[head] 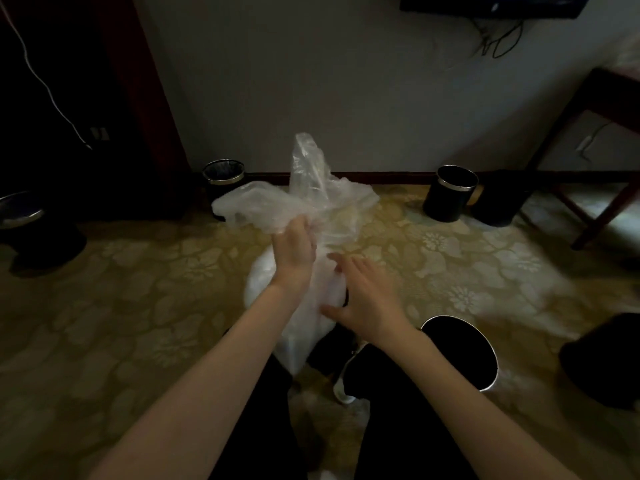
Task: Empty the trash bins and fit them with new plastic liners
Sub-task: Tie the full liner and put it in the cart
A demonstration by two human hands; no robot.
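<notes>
Clear plastic bag (311, 202) bulging above the patterned carpet (138, 289), left hand (294, 251) gripping its bunched neck, right hand (363, 299) pressing spread fingers against its side, open black bin (460, 351) sitting beside the right forearm, lined bin (223, 174) and bare bin (452, 192) standing along the wall (346, 98) behind.

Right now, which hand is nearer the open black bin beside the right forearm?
Right. The right hand rests open on the plastic bag, just up-left of the bin; the left hand grips the bag's neck, farther away.

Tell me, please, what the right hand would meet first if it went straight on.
The bag, just below where the left hand grips it; the right hand may already touch it, though depth is unclear.
</notes>
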